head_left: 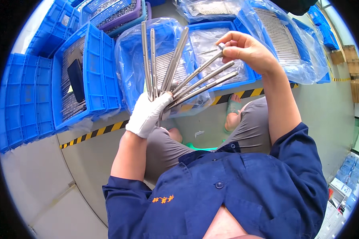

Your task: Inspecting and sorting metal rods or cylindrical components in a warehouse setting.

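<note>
While the gloved left hand [147, 113] clamps fanned metal rods [175, 67] at centre frame, the bare right hand [243, 47] pinches one tip; rod bases stay hidden.

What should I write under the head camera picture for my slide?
A gloved left hand fans out metal rods while the bare right hand pinches one, above blue crates.

Grey floor [48, 187], yellow-black tape [95, 132]

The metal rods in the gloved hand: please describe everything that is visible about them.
The metal rods are about seven long, slim, grey pieces, metallic in look, spread like a fan. The white-gloved left hand grips their lower ends together. The bare right hand pinches one rod's upper tip. They are held above plastic-lined blue crates.
</note>
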`<act>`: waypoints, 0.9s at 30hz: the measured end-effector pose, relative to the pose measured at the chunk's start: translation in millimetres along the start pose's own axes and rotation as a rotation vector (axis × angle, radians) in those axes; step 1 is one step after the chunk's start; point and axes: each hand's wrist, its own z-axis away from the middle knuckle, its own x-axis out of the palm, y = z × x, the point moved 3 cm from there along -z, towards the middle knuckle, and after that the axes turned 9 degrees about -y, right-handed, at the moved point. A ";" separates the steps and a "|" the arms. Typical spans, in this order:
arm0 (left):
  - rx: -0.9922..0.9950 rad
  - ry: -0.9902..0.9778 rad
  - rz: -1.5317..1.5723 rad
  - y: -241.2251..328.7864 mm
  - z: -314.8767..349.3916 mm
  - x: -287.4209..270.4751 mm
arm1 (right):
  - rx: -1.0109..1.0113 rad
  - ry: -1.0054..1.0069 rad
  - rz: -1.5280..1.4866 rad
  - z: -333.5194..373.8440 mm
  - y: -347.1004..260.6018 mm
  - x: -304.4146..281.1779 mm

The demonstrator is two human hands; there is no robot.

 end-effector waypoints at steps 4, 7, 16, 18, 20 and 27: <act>-0.024 -0.032 -0.012 0.8 3.2 6.6 | -0.116 0.085 -0.122 2.6 -2.3 -20.2; -0.079 -0.152 0.060 -1.5 7.3 8.2 | -0.112 -0.060 -0.173 -7.2 1.9 1.7; -0.144 -0.332 0.040 8.9 10.9 17.5 | -0.125 -0.204 -0.142 -6.1 0.3 5.7; -0.139 -0.310 -0.028 6.4 10.6 17.8 | -0.078 -0.179 -0.096 -6.3 3.0 6.0; -0.120 -0.307 -0.018 4.8 10.5 17.9 | -0.054 -0.172 -0.070 -5.9 5.0 6.2; -0.178 -0.340 -0.038 6.5 9.0 16.3 | -0.105 -0.173 -0.013 -2.8 -2.2 3.1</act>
